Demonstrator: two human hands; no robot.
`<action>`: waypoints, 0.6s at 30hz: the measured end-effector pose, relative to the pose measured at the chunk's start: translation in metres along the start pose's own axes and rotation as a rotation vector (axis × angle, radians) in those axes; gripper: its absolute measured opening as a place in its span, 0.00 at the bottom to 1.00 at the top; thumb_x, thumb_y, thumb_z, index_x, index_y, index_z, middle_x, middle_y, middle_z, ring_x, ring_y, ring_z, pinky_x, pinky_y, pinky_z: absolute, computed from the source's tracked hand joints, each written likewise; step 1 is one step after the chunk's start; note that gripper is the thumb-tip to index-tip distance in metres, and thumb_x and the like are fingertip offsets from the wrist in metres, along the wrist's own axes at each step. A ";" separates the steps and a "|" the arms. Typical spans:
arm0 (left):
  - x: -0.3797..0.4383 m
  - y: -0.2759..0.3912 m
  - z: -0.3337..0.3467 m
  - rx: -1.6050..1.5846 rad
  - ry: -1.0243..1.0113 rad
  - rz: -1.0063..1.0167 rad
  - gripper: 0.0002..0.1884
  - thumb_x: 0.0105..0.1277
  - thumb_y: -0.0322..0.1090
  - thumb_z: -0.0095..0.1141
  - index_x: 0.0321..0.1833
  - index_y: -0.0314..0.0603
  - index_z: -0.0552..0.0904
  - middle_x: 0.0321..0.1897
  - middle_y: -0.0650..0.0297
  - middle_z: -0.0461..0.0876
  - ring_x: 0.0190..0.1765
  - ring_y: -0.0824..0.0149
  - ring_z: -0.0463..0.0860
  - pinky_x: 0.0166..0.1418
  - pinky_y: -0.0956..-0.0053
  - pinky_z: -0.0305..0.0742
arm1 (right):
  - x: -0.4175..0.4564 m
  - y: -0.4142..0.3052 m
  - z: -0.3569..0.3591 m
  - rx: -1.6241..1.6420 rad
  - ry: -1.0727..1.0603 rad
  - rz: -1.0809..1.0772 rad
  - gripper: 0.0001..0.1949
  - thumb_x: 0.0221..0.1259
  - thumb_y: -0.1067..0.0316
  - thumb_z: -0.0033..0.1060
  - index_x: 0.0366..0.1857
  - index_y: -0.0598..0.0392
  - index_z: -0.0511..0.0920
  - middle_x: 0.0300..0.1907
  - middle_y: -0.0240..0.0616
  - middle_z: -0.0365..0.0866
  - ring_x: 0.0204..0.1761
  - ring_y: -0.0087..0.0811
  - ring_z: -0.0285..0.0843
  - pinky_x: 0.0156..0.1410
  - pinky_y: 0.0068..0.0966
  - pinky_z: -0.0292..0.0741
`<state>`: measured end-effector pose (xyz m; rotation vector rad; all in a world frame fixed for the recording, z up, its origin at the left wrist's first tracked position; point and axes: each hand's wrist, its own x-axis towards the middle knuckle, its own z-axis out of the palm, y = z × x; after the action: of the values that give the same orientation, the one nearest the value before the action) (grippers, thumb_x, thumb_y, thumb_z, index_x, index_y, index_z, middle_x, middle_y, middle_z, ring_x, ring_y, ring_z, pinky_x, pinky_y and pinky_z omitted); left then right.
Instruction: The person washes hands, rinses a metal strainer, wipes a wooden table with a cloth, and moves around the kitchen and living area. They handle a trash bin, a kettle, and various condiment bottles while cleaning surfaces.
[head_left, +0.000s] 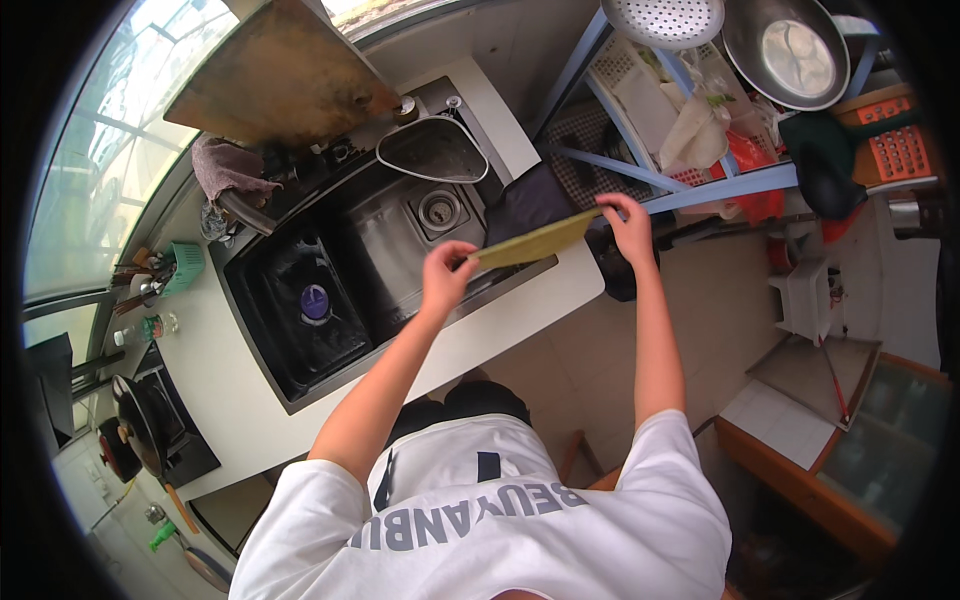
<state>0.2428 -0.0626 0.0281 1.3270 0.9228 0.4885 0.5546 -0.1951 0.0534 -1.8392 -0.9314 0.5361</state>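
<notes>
A yellow-green cloth (534, 241) is stretched between my two hands above the right end of the counter. My left hand (448, 279) pinches its left end between thumb and fingers, over the front rim of the sink. At the other end, my right hand (627, 222) pinches a corner near the counter's right edge. Behind the cloth lies a dark folded fabric or mat (531, 201), partly covered by it. Below and left is the double-basin sink (375, 232), with a round drain strainer (439, 211) in its right basin.
A triangular strainer basket (433, 148) sits at the sink's back corner. A purple round object (315, 301) lies in the left basin. A large cutting board (277, 75) leans behind. To the right stands a blue-framed rack (720, 184) with hanging pans. A wok (141, 424) rests at left.
</notes>
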 end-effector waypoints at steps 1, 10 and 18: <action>0.014 -0.010 -0.011 -0.057 0.058 0.010 0.18 0.60 0.22 0.64 0.54 0.32 0.78 0.44 0.60 0.84 0.46 0.72 0.81 0.51 0.78 0.76 | 0.020 -0.009 0.010 -0.020 -0.009 -0.058 0.08 0.61 0.73 0.63 0.43 0.59 0.83 0.42 0.39 0.87 0.46 0.31 0.83 0.55 0.26 0.75; -0.032 0.002 -0.112 0.223 0.374 0.071 0.29 0.64 0.31 0.63 0.67 0.38 0.67 0.58 0.53 0.77 0.62 0.60 0.75 0.61 0.67 0.73 | 0.007 -0.082 0.037 -0.239 0.315 -0.284 0.25 0.64 0.68 0.63 0.64 0.58 0.68 0.59 0.48 0.76 0.56 0.41 0.76 0.63 0.34 0.72; -0.189 -0.082 -0.206 0.043 0.081 -0.191 0.11 0.69 0.27 0.55 0.53 0.34 0.78 0.41 0.58 0.85 0.43 0.66 0.85 0.50 0.76 0.78 | -0.283 0.013 0.116 -0.044 0.264 0.331 0.13 0.69 0.64 0.56 0.53 0.54 0.76 0.46 0.43 0.85 0.49 0.36 0.85 0.53 0.32 0.78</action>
<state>-0.0455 -0.1012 0.0092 1.2502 1.1203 0.3785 0.3048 -0.3564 -0.0191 -2.0590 -0.4690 0.4590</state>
